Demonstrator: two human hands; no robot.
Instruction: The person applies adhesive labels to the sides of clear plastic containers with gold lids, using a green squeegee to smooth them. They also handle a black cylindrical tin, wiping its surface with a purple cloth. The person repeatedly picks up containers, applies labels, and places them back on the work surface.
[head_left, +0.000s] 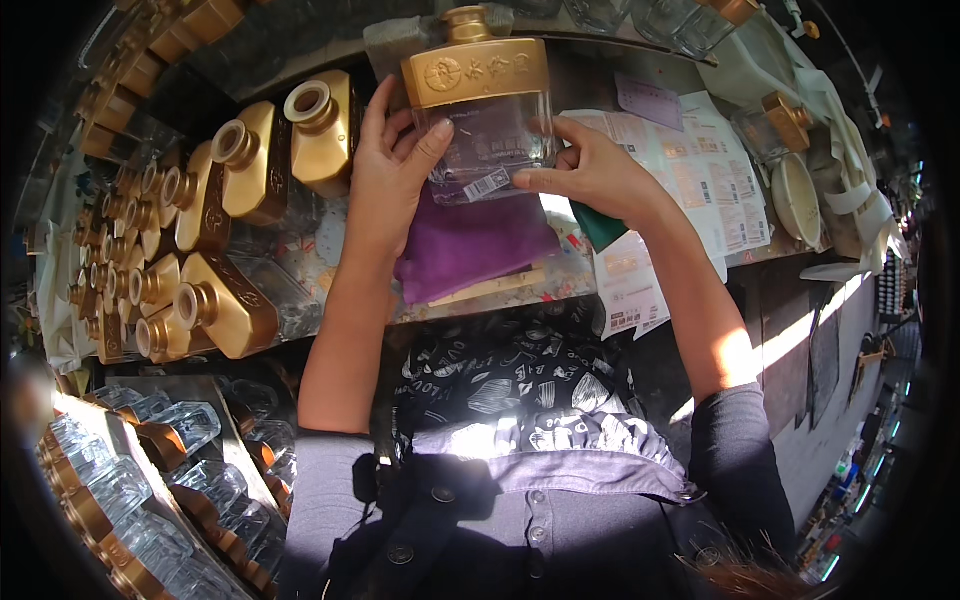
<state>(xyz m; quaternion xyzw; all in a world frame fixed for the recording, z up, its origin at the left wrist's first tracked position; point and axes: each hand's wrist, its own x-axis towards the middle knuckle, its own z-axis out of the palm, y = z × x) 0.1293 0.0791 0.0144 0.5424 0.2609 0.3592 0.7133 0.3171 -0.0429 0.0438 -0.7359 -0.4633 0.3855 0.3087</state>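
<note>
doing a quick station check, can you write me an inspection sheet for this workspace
Surface: bench, speckled with small marks or bits, largely covered.
Job's things: gold-topped bottle held up, small white label low on its clear front; purple cloth on the bench below it.
Clutter: printed sheets spread at the right; other gold-topped bottles crowded at the left.
Grip: left hand on the bottle's left side, thumb in front; right hand on its lower right.
Cables: none clearly made out.
Surroundings: rows of clear glass bottles at lower left; bright sunlight patches.
</note>
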